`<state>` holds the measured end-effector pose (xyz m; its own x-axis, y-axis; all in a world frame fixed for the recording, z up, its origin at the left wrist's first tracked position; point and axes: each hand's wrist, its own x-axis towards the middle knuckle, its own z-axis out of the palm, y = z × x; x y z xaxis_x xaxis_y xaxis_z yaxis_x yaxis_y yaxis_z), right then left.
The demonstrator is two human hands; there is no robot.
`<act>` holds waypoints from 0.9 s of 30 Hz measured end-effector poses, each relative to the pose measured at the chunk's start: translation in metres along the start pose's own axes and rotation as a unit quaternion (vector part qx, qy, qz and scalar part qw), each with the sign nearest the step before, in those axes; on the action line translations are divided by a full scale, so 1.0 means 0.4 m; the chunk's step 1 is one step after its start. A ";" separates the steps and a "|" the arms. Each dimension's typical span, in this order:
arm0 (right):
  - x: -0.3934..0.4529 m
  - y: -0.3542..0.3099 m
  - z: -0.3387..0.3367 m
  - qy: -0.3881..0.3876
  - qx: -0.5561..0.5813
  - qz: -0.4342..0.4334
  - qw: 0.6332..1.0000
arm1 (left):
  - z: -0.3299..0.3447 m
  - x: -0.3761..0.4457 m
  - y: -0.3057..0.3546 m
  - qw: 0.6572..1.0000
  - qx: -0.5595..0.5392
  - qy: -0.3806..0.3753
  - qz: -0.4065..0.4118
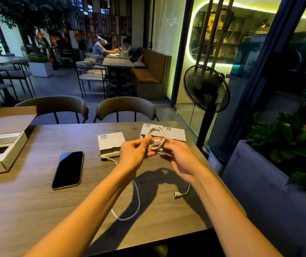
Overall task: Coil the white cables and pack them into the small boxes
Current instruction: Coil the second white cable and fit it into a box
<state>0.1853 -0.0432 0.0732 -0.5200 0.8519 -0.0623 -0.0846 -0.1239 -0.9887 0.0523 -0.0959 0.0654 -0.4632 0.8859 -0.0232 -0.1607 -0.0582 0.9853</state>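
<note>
both hands up over table (28, 201), left hand (135, 154) and right hand (181, 158) pinching coiled white cable (156, 138), second cable (137, 197) loose below, three small boxes (111, 142) behind, phone (68, 169) at left

White cable (156, 135); white boxes (111, 140) (black barcode labels); black phone (68, 169); grey-brown woodgrain table (28, 201); tan carton (3, 115).

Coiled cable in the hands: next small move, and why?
Probably finish securing the coiled cable, then carry it to the nearest small box. The left hand and right hand both pinch the loops, which look fully wound. A second cable lies loose on the table, so packing this one frees the hands.
</note>
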 end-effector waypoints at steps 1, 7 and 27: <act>-0.006 0.003 0.000 -0.006 0.006 0.005 1.000 | 0.000 0.001 0.003 1.000 0.004 0.004 0.006; -0.021 0.024 -0.005 -0.042 0.052 -0.052 0.996 | 0.002 0.012 0.000 0.993 0.077 0.052 0.066; -0.041 0.008 0.001 0.075 0.074 -0.013 0.994 | 0.027 -0.032 0.002 0.997 -0.033 -0.043 0.058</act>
<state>0.1931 -0.0579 0.0712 -0.3844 0.9207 -0.0667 -0.2270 -0.1643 -0.9600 0.0675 -0.1023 0.0682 -0.4055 0.9076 0.1084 -0.1681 -0.1906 0.9672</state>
